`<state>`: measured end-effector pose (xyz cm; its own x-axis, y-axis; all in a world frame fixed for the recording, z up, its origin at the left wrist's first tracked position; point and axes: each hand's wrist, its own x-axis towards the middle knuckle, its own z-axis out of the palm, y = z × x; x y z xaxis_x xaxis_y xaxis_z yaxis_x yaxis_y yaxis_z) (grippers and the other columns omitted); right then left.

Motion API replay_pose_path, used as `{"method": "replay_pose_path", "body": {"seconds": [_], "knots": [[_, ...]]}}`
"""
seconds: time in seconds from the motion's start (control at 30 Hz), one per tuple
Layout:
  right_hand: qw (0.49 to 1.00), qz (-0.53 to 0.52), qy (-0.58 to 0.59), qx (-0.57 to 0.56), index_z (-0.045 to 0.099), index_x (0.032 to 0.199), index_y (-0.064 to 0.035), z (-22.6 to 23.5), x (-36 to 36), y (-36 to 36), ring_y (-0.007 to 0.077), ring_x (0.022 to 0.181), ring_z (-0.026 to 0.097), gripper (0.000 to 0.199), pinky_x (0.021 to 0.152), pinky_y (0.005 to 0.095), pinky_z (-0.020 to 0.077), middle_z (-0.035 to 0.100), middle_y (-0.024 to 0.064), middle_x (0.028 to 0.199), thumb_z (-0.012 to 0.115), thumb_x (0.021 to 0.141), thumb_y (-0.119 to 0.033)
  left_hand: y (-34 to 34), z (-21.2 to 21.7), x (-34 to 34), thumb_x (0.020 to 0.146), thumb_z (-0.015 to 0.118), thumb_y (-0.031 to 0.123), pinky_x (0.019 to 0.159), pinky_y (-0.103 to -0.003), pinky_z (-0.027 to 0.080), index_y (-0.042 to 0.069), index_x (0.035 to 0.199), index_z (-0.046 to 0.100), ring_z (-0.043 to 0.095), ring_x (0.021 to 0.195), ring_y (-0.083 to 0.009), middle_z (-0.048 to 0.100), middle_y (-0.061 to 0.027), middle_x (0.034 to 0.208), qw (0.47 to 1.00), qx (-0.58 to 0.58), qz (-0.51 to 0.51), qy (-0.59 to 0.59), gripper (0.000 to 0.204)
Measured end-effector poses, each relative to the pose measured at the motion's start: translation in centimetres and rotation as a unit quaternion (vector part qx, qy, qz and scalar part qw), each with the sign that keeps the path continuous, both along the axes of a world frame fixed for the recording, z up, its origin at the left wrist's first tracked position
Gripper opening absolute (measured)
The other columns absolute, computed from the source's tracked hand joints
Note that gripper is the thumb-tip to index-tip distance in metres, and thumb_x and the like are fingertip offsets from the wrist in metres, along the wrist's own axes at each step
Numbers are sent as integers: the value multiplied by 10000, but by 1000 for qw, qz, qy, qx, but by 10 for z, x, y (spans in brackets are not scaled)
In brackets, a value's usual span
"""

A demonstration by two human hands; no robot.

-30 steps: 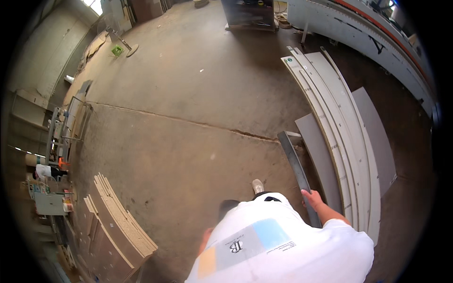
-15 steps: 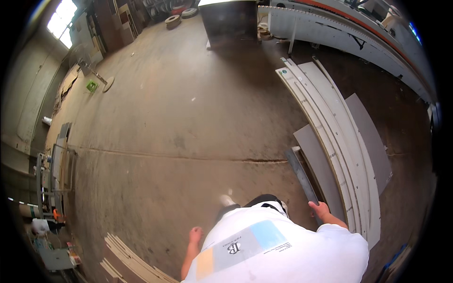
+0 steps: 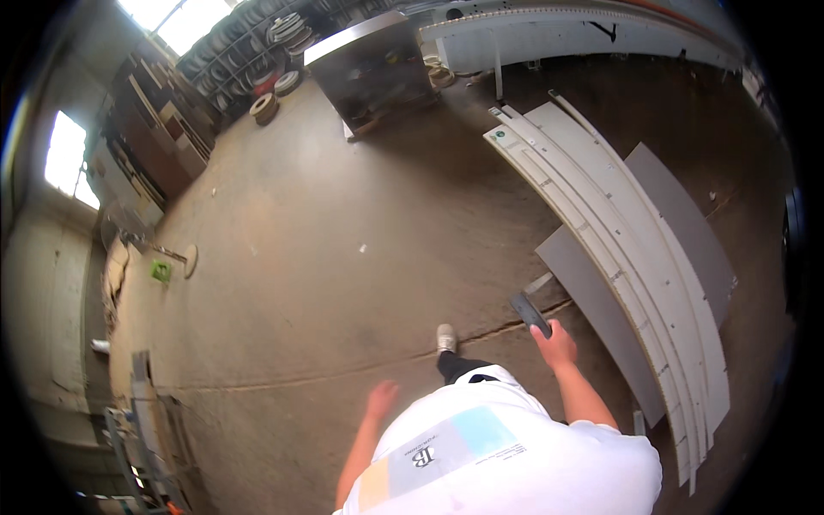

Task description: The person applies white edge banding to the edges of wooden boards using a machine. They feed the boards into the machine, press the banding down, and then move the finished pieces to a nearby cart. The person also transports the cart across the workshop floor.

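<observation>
My right hand (image 3: 559, 345) is closed round a dark grey flat bar (image 3: 529, 312), whose far end points ahead and to the left. The bar is above the floor, beside a stack of long white panels (image 3: 631, 232) on my right. A grey sheet (image 3: 592, 300) sticks out from the near side of that stack. Low beside my body on the left is my left hand (image 3: 382, 398), with no object visible in it. Blur hides how its fingers are set.
A dark box-shaped cabinet (image 3: 373, 81) stands ahead, with a long white machine (image 3: 584, 43) to its right. Boards (image 3: 159, 129) lean at the far left near rolls of edging (image 3: 264, 108). A metal rack (image 3: 142, 438) is at the near left. A crack (image 3: 300, 380) crosses the concrete floor.
I have stepped forward and my view has turned right. The grey bar in my right hand has moved away from the panel stack's edge. My left hand has swung forward.
</observation>
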<state>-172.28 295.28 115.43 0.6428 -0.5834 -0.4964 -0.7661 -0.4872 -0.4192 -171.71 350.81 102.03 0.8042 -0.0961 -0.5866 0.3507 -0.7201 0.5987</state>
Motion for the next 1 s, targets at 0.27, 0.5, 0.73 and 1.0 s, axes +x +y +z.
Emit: {"method": "replay_pose_path", "body": {"seconds": [0.27, 0.5, 0.73, 1.0], "knots": [[998, 56, 18, 14, 664, 1032, -62, -21, 105, -13, 469, 957, 706, 709, 829, 568, 535, 748, 238, 975, 590, 904, -755, -13, 73, 52, 1021, 633, 328, 1053, -407, 508, 49, 1315, 695, 657, 1219, -272, 719, -152, 1298, 999, -21, -29, 17, 410], [994, 35, 80, 59, 681, 1010, -57, -14, 166, -20, 412, 948, 722, 789, 789, 515, 552, 755, 208, 968, 626, 837, -825, -34, 12, 140, 1014, 637, 275, 958, -390, 542, 25, 1273, 704, 687, 1100, -248, 740, -140, 1197, 986, 42, 41, 157, 366], [989, 3, 94, 113, 732, 1030, -93, -2, 200, -20, 388, 901, 733, 840, 742, 492, 566, 764, 168, 910, 652, 758, -884, -70, -22, 325, 1007, 641, 222, 863, -373, 576, 1, 1231, 713, 718, 981, -225, 762, -129, 1097, 979, 27, -47, 196, 323], [992, -18, 61, 113, 708, 944, -102, -16, 218, -10, 375, 902, 729, 811, 769, 493, 548, 756, 162, 901, 613, 785, -891, -121, -10, 560, 960, 643, 147, 677, -313, 571, -29, 1178, 717, 710, 780, -179, 750, -103, 927, 981, 25, -146, 124, 289]]}}
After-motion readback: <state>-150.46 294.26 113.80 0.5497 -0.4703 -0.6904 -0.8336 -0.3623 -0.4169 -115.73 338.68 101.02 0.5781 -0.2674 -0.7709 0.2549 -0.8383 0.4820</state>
